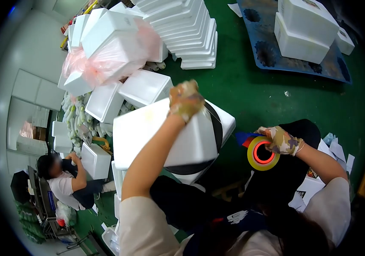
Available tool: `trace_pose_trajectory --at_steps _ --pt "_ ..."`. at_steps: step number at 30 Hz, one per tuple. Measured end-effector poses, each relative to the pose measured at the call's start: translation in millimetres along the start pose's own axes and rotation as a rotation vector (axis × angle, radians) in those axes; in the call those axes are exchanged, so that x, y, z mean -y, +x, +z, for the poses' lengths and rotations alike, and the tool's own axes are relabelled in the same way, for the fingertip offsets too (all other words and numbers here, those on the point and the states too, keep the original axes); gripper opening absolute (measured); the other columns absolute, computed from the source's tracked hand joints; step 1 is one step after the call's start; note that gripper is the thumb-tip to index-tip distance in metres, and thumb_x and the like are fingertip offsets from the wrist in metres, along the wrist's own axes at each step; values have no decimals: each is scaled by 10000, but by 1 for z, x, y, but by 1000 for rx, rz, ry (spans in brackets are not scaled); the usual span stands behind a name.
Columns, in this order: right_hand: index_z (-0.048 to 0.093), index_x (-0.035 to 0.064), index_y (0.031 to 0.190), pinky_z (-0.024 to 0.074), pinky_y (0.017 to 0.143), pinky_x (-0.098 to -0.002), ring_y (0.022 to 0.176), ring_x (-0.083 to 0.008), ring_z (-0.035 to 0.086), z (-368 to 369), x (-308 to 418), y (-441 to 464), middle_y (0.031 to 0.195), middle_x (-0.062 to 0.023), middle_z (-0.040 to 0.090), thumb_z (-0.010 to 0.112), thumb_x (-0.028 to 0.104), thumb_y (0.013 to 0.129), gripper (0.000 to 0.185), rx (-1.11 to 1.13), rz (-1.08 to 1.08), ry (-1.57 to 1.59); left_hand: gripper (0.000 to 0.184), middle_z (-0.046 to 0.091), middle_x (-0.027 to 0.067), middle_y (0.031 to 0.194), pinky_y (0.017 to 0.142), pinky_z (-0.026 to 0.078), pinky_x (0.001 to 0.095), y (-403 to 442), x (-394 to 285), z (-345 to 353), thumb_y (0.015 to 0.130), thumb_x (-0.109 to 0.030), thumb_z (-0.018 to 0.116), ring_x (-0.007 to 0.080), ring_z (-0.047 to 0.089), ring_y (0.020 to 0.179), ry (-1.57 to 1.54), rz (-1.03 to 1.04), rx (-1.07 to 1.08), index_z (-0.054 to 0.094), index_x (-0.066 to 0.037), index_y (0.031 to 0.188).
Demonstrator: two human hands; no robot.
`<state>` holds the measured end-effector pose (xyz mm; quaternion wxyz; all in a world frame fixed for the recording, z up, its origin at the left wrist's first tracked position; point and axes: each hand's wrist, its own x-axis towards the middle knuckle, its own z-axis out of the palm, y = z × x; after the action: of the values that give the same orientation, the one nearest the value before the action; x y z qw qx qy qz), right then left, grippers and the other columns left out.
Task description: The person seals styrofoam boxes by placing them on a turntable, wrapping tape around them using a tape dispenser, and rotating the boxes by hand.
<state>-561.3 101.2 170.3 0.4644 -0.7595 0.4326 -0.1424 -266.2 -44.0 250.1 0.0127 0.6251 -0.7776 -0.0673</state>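
Note:
A white foam box (pixel 156 141) lies in front of me, with a dark band (pixel 218 128) across its right end. Over the box's upper side is my left hand (pixel 186 100), in a patterned glove, its fingers curled closed and slightly blurred; what they hold is hidden. My right hand (pixel 281 141), gloved alike, grips a tape dispenser (pixel 244 139) carrying a roll of yellow tape (pixel 253 161) with a bright orange-red core. The dispenser is over my dark-clothed leg, to the right of the box and apart from it.
Stacked foam lids (pixel 197 42) and a heap of foam boxes with pink plastic film (pixel 105 64) are at the upper left. More boxes (pixel 302 42) rest on a blue pallet (pixel 272 64). A co-worker (pixel 69 183) sits at the left by another box (pixel 96 161).

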Motion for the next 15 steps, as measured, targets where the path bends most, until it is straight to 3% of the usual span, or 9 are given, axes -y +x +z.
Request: trace_pose_trajectory --at_steps 3,6,8,9,10,11,12,14,15 --pt "525 -10 1160 503 816 -380 955 -395 616 -1 -6 4 1000 -229 638 682 2 668 517 -72 16 34 288 694 115 1001 764 533 415 75 54 17 734 -306 667 300 676 925 185 -78 -181 690 -129 960" --pt "523 -19 1149 501 821 -386 976 -405 609 -6 -2 9 1013 -244 636 671 0 678 495 -112 58 -12 260 689 108 1037 743 537 401 110 126 11 777 -281 626 272 672 949 186 -399 -228 692 -123 973" --pt "519 -22 1149 500 821 -390 985 -411 602 -12 -2 15 1011 -253 632 668 1 682 491 -141 99 7 260 674 80 1071 762 535 389 98 161 -8 851 -291 534 245 648 1008 322 -535 -260 691 -123 973" --pt "513 -21 1153 500 820 -394 986 -414 600 -13 -4 19 1011 -256 631 665 5 686 491 -150 92 -10 268 672 70 1068 793 531 377 93 201 0 857 -303 523 247 650 990 396 -506 -323 696 -129 965" --pt "508 -21 1157 499 819 -399 988 -417 597 -11 -6 22 1011 -259 629 662 8 691 492 -153 86 -22 280 665 87 1076 801 532 398 85 234 3 872 -305 519 261 648 991 375 -645 -347 711 -131 978" --pt "499 -19 1164 498 818 -407 980 -415 599 -11 -6 26 1002 -253 630 662 26 698 496 -138 59 -56 275 657 114 1074 780 531 431 66 257 4 865 -306 543 289 647 986 528 -702 -240 716 -120 970" --pt "499 -19 1164 498 818 -407 980 -415 599 -11 -6 31 1002 -253 630 662 26 698 496 -129 63 -45 273 649 137 1066 765 525 447 39 259 -8 875 -283 546 300 647 981 440 -823 -252 714 -106 996" --pt "498 -3 1161 497 802 -422 952 -420 601 -13 -11 41 976 -249 629 669 39 698 496 -100 60 -71 252 654 138 1066 744 523 460 -13 280 -10 863 -246 552 312 646 977 684 -843 -131 699 -94 1000" --pt "498 15 1157 495 774 -434 913 -429 604 -12 -21 42 931 -248 625 675 41 692 499 -236 -17 -100 249 655 135 1068 751 523 466 -33 280 -15 872 -240 551 310 647 965 507 -897 -275 685 -76 1002"
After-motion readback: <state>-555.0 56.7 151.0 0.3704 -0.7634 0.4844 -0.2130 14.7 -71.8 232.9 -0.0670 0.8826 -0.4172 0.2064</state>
